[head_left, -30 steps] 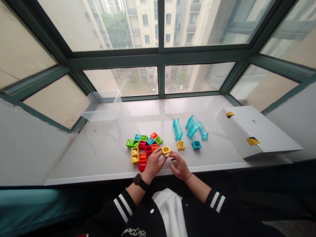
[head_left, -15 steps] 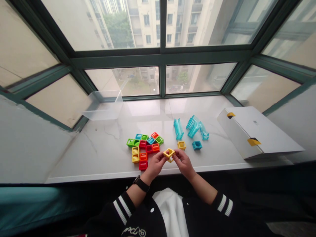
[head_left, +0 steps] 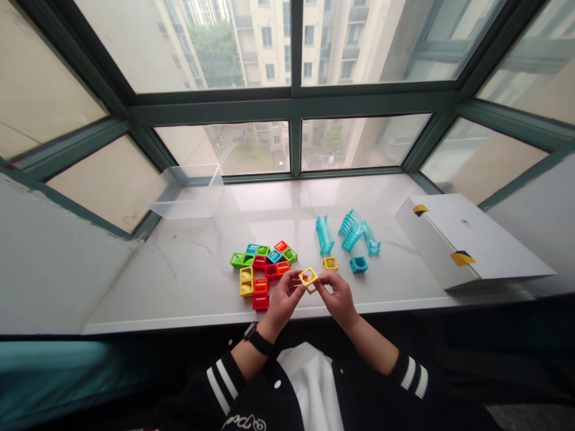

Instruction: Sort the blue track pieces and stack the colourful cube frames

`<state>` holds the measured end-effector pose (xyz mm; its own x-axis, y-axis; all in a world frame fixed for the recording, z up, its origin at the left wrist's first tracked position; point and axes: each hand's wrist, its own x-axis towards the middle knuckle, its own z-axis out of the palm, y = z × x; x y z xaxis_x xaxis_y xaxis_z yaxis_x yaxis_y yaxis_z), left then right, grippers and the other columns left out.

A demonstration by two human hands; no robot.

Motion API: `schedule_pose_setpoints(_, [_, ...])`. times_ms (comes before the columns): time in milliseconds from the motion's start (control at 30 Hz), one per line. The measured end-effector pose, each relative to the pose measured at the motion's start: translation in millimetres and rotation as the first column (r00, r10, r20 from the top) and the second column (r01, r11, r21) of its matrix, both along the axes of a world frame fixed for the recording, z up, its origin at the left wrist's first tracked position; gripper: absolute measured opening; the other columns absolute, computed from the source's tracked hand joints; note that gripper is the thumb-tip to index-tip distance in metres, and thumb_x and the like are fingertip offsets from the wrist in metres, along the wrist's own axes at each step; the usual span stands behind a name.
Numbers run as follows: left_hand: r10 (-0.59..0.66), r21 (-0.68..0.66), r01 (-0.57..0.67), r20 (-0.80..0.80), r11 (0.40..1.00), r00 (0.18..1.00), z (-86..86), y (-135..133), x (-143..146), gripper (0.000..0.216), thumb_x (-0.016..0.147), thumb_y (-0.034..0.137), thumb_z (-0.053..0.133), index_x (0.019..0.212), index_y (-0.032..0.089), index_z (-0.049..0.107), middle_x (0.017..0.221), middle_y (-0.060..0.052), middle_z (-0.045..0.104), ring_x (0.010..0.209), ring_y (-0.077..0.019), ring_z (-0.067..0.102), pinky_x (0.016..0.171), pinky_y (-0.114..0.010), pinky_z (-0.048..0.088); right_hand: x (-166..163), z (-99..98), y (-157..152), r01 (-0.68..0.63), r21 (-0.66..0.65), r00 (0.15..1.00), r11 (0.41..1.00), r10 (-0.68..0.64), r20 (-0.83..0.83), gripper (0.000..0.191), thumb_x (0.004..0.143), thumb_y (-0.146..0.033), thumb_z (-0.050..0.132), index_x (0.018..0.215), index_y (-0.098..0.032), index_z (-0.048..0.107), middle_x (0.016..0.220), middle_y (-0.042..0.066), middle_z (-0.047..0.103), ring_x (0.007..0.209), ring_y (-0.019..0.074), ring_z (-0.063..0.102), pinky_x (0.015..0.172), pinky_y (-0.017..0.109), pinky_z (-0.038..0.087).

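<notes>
Windowsill (head_left: 179, 287); yellow block (head_left: 311, 275) between hands (head_left: 283, 298) (head_left: 339, 299)

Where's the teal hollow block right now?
In the head view, the teal hollow block sits on the white marbled sill, right of the loose yellow block, below the translucent blue tracks and beyond the right hand.
</notes>
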<state>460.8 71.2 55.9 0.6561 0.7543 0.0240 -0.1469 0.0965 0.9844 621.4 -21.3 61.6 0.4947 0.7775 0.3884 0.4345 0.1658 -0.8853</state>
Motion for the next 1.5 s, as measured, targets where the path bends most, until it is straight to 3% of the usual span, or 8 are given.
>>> schedule_pose_setpoints(167, [0.017, -0.043, -0.019, -0.033, 0.999, 0.999, -1.2, 1, 1, 0.048, 0.091, 0.051, 0.076, 0.126, 0.022, 0.062, 0.120, -0.010, 0.073, 0.107, -0.0248, 0.073, 0.095, -0.041, 0.061, 3, 3.3, -1, -0.050, -0.015, 0.998, 0.999, 0.050, 0.038, 0.018, 0.099, -0.040, 0.068, 0.107, -0.025, 0.068, 0.098, 0.006, 0.069, 0.082, 0.0210, 0.066, 0.075, 0.037, 0.059])
schedule_pose_setpoints(333, [0.049, -0.243, -0.053, -0.022, 0.969, 0.999, 2.0, 2, 6, 0.057, 0.088, 0.065, 0.073, 0.121, 0.018, 0.064, 0.113, -0.011, 0.075, 0.101, -0.0268, 0.076, 0.081, -0.038, 0.064, 8, -1.6, -5, -0.189, -0.047, 0.971, 0.981, 0.194, 0.143, 0.058, 0.093, -0.039, 0.076, 0.146, -0.029, 0.055, 0.140, 0.014, 0.059, 0.119, 0.0299, 0.064, 0.090, 0.042, 0.063])
schedule_pose_setpoints(633, [0.040, -0.389, -0.058, -0.056, 0.919, 0.998, -0.4, -3, 13, 0.059, 0.081, 0.070, 0.077, 0.103, 0.018, 0.063, 0.084, -0.002, 0.073, 0.074, -0.0181, 0.074, 0.073, -0.033, 0.064, 11, -13.2, -5, -0.136, -0.085, 0.928, 0.987, 0.157, 0.339, 0.061, 0.093, -0.029, 0.073, 0.150, -0.027, 0.052, 0.139, 0.013, 0.063, 0.131, 0.0328, 0.060, 0.113, 0.055, 0.052])
schedule_pose_setpoints(1033, [-0.022, -0.381, -0.040, -0.157, 0.924, 0.987, -11.1, -1, 27, 0.063, 0.079, 0.076, 0.074, 0.096, 0.016, 0.062, 0.072, 0.000, 0.066, 0.064, -0.0147, 0.069, 0.065, -0.028, 0.060, 23, -22.8, -8, -0.112, -0.186, 0.940, 0.976, 0.164, 0.298, 0.062, 0.089, -0.032, 0.076, 0.146, -0.025, 0.055, 0.136, 0.014, 0.066, 0.128, 0.0330, 0.063, 0.108, 0.052, 0.056])
schedule_pose_setpoints(1167, [-0.046, -0.324, -0.006, -0.152, 0.946, 0.987, -12.2, 3, 42, 0.060, 0.079, 0.073, 0.075, 0.094, 0.017, 0.063, 0.076, 0.000, 0.067, 0.066, -0.0142, 0.068, 0.066, -0.028, 0.059, 31, -19.8, -10, -0.075, -0.178, 0.945, 0.981, 0.127, 0.300, 0.061, 0.088, -0.032, 0.076, 0.145, -0.024, 0.055, 0.134, 0.014, 0.067, 0.125, 0.0331, 0.065, 0.105, 0.051, 0.058])
schedule_pose_setpoints(1300, [-0.100, -0.219, 0.062, -0.166, 0.974, 0.981, -16.1, 6, 57, 0.052, 0.087, 0.069, 0.069, 0.092, 0.017, 0.064, 0.078, -0.001, 0.068, 0.069, -0.0166, 0.068, 0.069, -0.032, 0.059, 41, -17.2, -16, -0.032, -0.180, 0.953, 0.983, 0.084, 0.291, 0.057, 0.089, -0.036, 0.075, 0.142, -0.023, 0.058, 0.131, 0.014, 0.068, 0.119, 0.0319, 0.067, 0.089, 0.044, 0.063])
schedule_pose_setpoints(1400, [-0.024, -0.018, 0.021, -0.206, 1.000, 0.978, -25.6, 7, 67, 0.045, 0.101, 0.061, 0.052, 0.103, 0.019, 0.068, 0.090, -0.005, 0.071, 0.086, -0.0210, 0.071, 0.080, -0.036, 0.060, 51, -17.5, -21, 0.041, -0.179, 0.960, 0.983, 0.011, 0.278, 0.057, 0.089, -0.041, 0.075, 0.140, -0.023, 0.059, 0.130, 0.015, 0.069, 0.113, 0.0308, 0.069, 0.082, 0.041, 0.064])
schedule_pose_setpoints(1500, [0.155, 0.262, -0.091, -0.233, 0.961, 0.960, -41.0, 9, 77, 0.035, 0.102, 0.046, 0.055, 0.124, 0.020, 0.063, 0.116, -0.011, 0.071, 0.108, -0.0234, 0.069, 0.090, -0.039, 0.058, 60, -19.4, -23, 0.163, -0.173, 0.960, 0.971, -0.116, 0.255, 0.060, 0.089, -0.047, 0.074, 0.141, -0.021, 0.060, 0.131, 0.016, 0.068, 0.110, 0.0304, 0.069, 0.080, 0.041, 0.064])
